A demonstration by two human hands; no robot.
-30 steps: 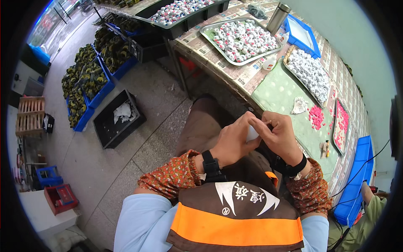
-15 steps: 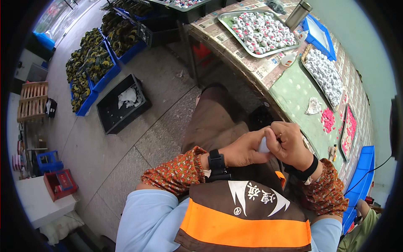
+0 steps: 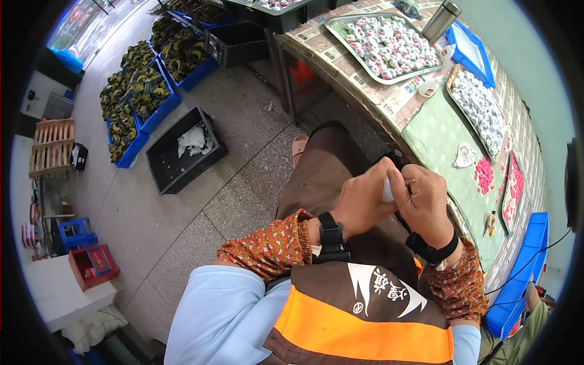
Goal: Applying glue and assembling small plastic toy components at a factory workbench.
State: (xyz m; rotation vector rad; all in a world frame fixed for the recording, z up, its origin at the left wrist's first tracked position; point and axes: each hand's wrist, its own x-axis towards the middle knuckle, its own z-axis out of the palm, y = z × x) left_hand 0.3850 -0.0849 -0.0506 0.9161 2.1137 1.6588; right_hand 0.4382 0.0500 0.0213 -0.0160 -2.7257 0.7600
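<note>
CHANGE: hands held slightly higher than before, grip unchanged | OBJECT: small white egg (image 3: 387, 190) pinched between left hand (image 3: 362, 204) and right hand (image 3: 424, 204), above lap | AXIS: mostly hidden, cannot be told

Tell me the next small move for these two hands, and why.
Probably finish wrapping the small white piece. The left hand and right hand both pinch it above the lap, away from the metal tray holding similar wrapped pieces.
</note>
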